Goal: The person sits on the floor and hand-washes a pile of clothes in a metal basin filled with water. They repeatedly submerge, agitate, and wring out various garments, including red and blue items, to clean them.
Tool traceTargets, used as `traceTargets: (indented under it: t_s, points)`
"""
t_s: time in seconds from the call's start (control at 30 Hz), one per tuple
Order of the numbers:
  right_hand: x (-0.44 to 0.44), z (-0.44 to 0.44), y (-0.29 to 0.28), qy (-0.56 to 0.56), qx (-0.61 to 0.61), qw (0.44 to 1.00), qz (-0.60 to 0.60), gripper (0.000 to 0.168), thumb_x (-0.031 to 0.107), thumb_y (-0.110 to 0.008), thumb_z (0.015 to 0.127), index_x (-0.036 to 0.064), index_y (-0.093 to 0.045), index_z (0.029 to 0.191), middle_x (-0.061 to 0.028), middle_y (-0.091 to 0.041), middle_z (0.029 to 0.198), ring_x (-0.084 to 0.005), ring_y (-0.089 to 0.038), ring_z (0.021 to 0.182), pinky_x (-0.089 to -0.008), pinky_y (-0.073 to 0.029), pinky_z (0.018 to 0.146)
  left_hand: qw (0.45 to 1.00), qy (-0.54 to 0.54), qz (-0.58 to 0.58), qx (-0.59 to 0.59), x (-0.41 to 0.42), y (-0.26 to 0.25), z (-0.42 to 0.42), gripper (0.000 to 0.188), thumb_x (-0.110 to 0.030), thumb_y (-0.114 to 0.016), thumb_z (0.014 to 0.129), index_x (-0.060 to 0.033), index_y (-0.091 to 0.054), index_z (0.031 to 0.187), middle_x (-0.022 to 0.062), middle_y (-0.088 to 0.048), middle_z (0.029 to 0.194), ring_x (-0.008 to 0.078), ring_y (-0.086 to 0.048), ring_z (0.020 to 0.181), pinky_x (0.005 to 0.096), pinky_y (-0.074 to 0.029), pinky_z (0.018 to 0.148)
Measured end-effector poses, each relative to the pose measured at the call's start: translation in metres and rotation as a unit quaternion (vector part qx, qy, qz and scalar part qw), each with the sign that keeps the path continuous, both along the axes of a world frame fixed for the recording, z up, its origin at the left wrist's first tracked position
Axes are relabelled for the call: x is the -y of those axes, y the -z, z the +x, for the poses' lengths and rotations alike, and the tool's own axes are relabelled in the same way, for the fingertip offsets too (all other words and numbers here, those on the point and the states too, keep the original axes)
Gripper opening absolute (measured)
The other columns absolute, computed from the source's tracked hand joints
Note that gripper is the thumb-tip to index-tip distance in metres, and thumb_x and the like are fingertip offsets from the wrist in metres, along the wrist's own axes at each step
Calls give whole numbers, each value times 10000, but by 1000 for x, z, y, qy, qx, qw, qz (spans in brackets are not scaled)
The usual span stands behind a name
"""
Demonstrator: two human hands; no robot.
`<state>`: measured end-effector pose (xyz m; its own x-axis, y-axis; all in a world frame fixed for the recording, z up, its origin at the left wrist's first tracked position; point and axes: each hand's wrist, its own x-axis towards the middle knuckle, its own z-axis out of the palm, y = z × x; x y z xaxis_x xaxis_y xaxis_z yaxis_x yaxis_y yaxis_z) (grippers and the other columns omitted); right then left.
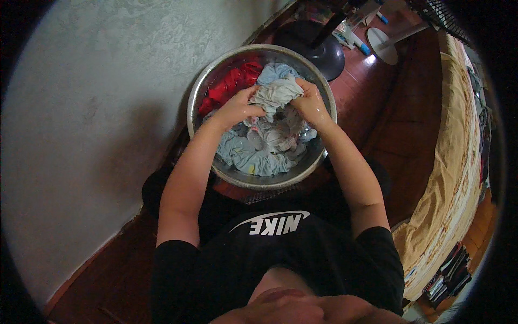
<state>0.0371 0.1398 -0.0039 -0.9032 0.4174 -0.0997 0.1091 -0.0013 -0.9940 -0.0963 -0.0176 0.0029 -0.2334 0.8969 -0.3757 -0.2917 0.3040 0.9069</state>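
Before me stands a round metal basin (330,103) holding water and wet clothes. Both my hands grip a bunched white cloth (277,94) above the other laundry. My left hand (238,110) has its left side, with the thumb toward me; my right hand (311,101) clasps its right side and looks wet. Beyond the cloth lies a light blue garment (277,73). Red fabric (232,83) rests along the basin's far left. Nearer to me are a pale blue-green garment (259,161) and greyish-white cloth (277,135), partly under water.
A grey wall (89,101) rises close on the left. Behind the basin is a round black stand base (299,44), with a white round base (381,45) farther right. A bed with a tan cover (437,170) runs along the right, over a reddish tiled floor (352,91).
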Motion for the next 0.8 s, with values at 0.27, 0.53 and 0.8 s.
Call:
traceTargets:
  t_s: [0.27, 0.53, 0.8]
  points:
    - [9, 1, 13, -41, 69, 988, 129, 557, 65, -661, 700, 36, -420, 1202, -88, -560, 1091, -180, -519, 1033, -282, -400, 881, 983, -93, 116, -107, 5, -18, -12, 565, 73, -477, 658, -47, -503, 1210, 23, -554, 1071, 107, -530, 932, 219, -432, 741]
    - [48, 20, 62, -26, 81, 828, 554, 401, 126, -555, 724, 98, -496, 1120, -124, -529, 948, -296, -505, 937, -401, -417, 749, 738, 30, -6, -674, 25, 48, 1, 462, -12, -552, 694, -213, -613, 1105, 151, -484, 1201, 335, -467, 1092, 462, -357, 938]
    - [30, 5, 59, -140, 229, 866, 422, 466, 160, -620, 693, 139, -494, 1141, -106, -509, 1042, -323, -471, 1018, -422, -390, 857, 829, 17, -73, -555, 12, 46, -7, 319, 4, -574, 657, -92, -624, 956, 102, -596, 1021, 296, -551, 976, 393, -408, 883]
